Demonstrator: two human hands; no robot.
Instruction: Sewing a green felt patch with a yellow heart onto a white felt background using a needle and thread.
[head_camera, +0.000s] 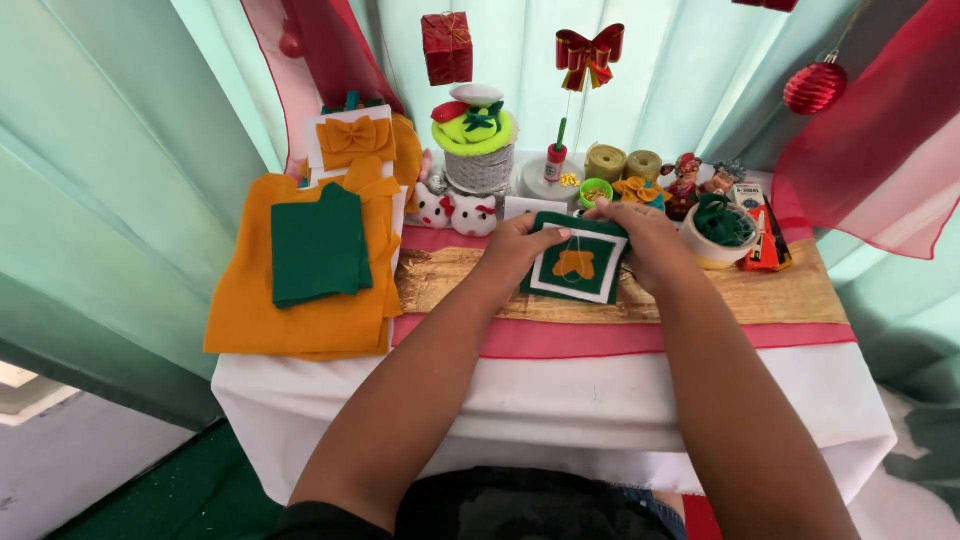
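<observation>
- We see both forearms reaching forward over the table (560, 400), the hands meeting at a green felt square (575, 262) that carries a white border and an orange shape in its middle.
- Our left hand (515, 250) grips the square's left edge, fingers closed on its upper corner.
- Our right hand (643, 238) pinches the square's upper right corner, fingers together on the felt; a thin thread crosses the piece's face.
- The square sits tilted over a gold runner (800, 295) at the table's middle.
- To the left lies an orange felt stack (250, 310) with a folded green felt piece (320, 245) on top.
- Just behind the hands stand two small white pig figures (455, 212) and a grey cord spool (478, 168).
- Near the right hand, a white round tub (705, 250) holds green ribbon (722, 222); a small green cup (596, 190) holds yellow bits.
</observation>
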